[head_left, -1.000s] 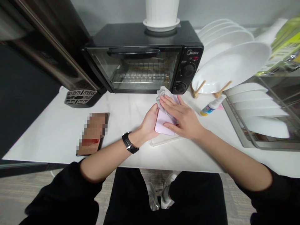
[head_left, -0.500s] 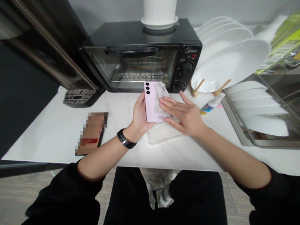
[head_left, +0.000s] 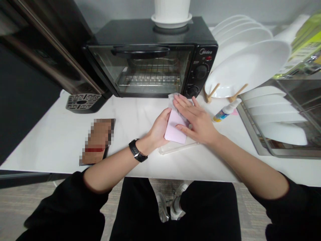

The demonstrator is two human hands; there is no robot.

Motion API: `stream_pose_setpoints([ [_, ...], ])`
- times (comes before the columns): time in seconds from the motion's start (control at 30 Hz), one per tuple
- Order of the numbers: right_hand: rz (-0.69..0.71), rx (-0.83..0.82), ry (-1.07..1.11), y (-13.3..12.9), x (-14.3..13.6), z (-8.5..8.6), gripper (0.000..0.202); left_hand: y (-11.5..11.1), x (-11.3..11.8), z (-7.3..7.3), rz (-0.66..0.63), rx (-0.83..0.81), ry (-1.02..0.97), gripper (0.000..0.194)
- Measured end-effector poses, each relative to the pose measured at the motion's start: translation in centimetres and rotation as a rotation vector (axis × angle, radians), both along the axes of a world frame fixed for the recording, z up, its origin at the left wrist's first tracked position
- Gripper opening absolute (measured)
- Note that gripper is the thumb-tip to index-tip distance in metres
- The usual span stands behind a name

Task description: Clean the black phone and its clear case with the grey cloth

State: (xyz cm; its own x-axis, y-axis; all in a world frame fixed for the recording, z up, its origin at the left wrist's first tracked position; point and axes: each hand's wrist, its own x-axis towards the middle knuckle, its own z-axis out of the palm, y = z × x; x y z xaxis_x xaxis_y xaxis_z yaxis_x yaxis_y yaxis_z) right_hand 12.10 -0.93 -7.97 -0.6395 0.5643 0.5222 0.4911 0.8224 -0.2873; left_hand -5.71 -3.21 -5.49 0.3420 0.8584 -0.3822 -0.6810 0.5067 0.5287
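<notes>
A pale pink smartphone is gripped along its left edge by my left hand, back side up and tilted. Over its upper part lies a thin grey cloth, pressed flat under the fingers of my right hand. The camera lenses are hidden beneath the cloth and fingers. Below the phone, a clear phone case rests on the white counter, partly covered by both hands. Just right of my right hand stands a small spray bottle with a white top, leaning in view.
A black toaster oven stands behind my hands, with a white pot on it. White plates sit in a wooden rack to the right, beside a dish drawer. A second phone and a machine's drip tray are at left.
The phone has turned and come lower and to the right in my left hand. My right hand and the cloth have slid up over the camera end.
</notes>
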Motion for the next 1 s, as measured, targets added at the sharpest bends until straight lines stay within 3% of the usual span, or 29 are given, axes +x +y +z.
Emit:
stream_pose_setpoints([
  [0.13,0.180,0.012,0.016,-1.0,-0.8,-0.2,0.078,0.5,-0.3,0.5,0.016,-0.073,-0.002,0.048],
  [0.3,0.334,0.065,0.017,-1.6,-1.1,0.1,0.059,1.3,-1.8,0.5,0.075,0.022,-0.017,0.064],
  [0.47,0.143,0.100,0.028,-0.8,0.0,0.8,0.046,1.2,-2.1,1.5,0.147,0.079,-0.033,0.059],
  [0.57,0.003,0.084,0.015,-0.2,0.5,0.8,0.054,1.0,-1.6,1.6,0.181,0.052,0.010,0.045],
  [0.67,-0.074,0.022,-0.041,0.3,0.7,0.6,0.066,0.8,-1.0,1.1,0.129,0.008,0.022,0.039],
  [0.83,-0.074,-0.018,-0.046,0.5,0.5,0.3,0.078,0.5,-0.4,0.1,-0.047,-0.050,0.056,0.038],
  [1.0,0.052,-0.051,-0.046,-0.2,0.0,0.4,0.077,0.4,-0.2,0.3,0.021,-0.045,0.027,0.036],
])
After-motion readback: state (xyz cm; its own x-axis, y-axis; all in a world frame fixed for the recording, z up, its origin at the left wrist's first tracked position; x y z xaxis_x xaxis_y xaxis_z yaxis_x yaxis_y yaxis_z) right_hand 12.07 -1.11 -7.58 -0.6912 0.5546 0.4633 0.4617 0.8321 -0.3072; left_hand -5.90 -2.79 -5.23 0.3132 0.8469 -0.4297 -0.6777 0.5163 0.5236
